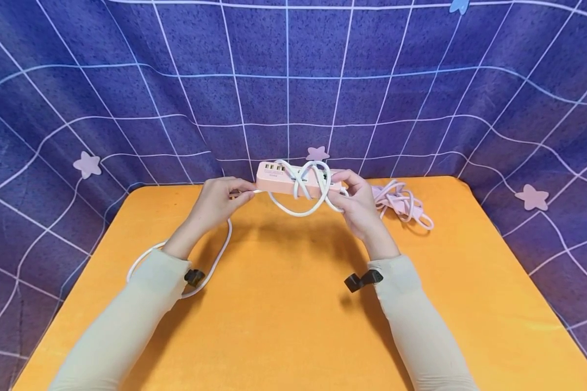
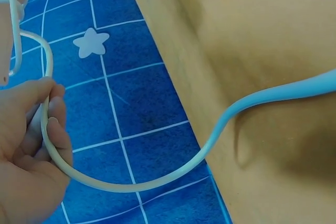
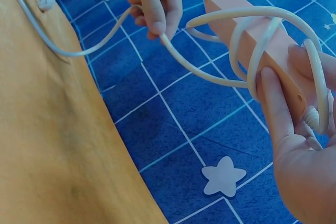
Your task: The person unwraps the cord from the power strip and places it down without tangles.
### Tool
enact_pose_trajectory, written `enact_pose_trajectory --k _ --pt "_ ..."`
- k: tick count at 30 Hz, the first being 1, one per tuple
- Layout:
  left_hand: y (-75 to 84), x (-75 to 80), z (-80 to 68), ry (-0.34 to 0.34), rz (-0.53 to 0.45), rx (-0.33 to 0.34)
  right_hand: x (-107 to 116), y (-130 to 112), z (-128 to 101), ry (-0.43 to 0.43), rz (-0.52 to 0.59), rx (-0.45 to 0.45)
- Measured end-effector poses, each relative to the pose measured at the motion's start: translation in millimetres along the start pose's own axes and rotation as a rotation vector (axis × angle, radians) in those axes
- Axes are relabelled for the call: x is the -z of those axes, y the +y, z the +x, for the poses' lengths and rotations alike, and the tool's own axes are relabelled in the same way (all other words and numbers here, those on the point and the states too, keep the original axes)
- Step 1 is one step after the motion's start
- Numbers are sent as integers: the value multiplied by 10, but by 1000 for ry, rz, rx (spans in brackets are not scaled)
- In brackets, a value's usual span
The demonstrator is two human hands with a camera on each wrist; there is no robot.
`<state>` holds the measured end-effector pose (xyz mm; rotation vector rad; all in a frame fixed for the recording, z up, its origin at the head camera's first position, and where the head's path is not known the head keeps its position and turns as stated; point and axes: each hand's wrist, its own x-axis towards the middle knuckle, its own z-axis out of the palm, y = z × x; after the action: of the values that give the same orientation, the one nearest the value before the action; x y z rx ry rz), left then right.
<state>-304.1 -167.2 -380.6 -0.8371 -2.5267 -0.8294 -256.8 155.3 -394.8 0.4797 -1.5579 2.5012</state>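
**Strip held level above the far edge, cord fed in from the left**

The orange counter (image 1: pixel 293 326) fills the lower part of the head view, with a blue grid-patterned cloth (image 1: pixel 293 81) hung behind and around it. Above the counter's far edge, near its middle, both hands hold a pink power strip (image 1: pixel 283 178) in the air. Its long axis runs left to right, roughly parallel to that far edge.

The right hand (image 1: pixel 354 203) grips the strip's right end, fingers curled round the body; it is the hand on the strip itself. The left hand (image 1: pixel 220 201) sits just beside the strip's left end and pinches the white cord (image 1: pixel 300 209) between thumb and fingers. So the strip lies between the hands, and the loose cord comes in from the left side.

From the left hand's pinch the cord drops away, trails over the counter toward its left edge and curves back under the left sleeve (image 1: pixel 142 293). A few turns already loop round the strip's middle, one hanging slack below it. A second, pinkish bundle of cord (image 1: pixel 403 203) rests on the counter near the far right corner, just beside the right hand.

The right wrist view shows what the head view blurs: the loops crossing over the strip (image 3: pixel 262 51) and the cord's root at the end by the palm. The left wrist view shows only the pinch (image 2: pixel 44 129) and the slack cord.
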Motion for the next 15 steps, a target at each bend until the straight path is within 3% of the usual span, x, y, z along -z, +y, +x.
enact_pose_trajectory --k 15 --pt "104 124 201 68 2 -23 0 3 3 -20 -13 -5"
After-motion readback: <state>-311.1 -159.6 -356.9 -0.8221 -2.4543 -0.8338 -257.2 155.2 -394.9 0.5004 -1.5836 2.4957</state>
